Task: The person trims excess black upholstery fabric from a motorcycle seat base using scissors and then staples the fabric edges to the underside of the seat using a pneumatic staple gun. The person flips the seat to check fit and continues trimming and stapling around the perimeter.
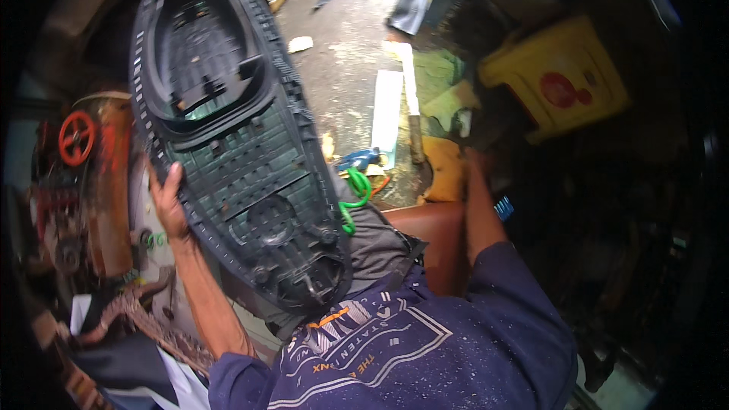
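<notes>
A long black plastic scooter seat base (213, 148), underside up and with a deep recess at its upper end, leans across my lap on the left. My left hand (171, 197) is closed on its left edge. My right hand (474, 167) is out to the right, beside a yellow padded piece (440, 175) and below a small shiny object (464, 123); its fingers are dark and blurred, and I cannot tell what they touch. A blue tool (358, 159) with a coiled green hose (357, 190) lies just right of the seat base.
Beyond lie a worn work surface (342, 45) with white strips and scraps, and a yellow plastic stool (554, 83) at upper right. A brown padded piece (433, 243) sits below. At left stands rusty machinery with an orange handwheel (76, 139); dark fabric (121, 380) lies below it.
</notes>
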A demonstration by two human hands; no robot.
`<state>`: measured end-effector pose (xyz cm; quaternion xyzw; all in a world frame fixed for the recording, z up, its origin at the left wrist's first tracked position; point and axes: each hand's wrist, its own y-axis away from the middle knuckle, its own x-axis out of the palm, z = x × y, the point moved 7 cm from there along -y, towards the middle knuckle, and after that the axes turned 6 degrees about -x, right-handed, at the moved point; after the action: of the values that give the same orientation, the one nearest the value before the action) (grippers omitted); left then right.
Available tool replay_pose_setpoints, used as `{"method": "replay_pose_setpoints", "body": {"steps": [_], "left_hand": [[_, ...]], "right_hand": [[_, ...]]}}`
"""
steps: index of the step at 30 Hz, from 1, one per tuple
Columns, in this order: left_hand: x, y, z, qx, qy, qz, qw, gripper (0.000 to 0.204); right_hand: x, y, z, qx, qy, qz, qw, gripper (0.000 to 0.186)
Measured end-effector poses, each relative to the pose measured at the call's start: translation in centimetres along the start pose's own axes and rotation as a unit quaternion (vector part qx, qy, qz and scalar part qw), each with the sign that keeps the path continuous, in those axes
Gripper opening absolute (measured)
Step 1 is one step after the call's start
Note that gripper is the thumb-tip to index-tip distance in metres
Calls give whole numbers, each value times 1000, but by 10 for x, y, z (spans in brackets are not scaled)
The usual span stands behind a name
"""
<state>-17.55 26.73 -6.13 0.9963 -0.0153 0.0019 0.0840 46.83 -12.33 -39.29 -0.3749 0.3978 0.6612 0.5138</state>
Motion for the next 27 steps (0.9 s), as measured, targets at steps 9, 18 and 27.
{"method": "replay_pose_setpoints", "body": {"steps": [9, 18, 27], "left_hand": [[2, 9, -7, -5, 15, 19, 1000, 76], [-1, 8, -4, -14, -15, 9, 1000, 79], [9, 4, -13, -13, -37, 52, 998, 79]], "right_hand": [[-43, -22, -34, -32, 110, 137, 984, 47], [-150, 101, 173, -415, 189, 33, 889, 27], [-193, 204, 365, -592, 80, 113, 794, 22]]}}
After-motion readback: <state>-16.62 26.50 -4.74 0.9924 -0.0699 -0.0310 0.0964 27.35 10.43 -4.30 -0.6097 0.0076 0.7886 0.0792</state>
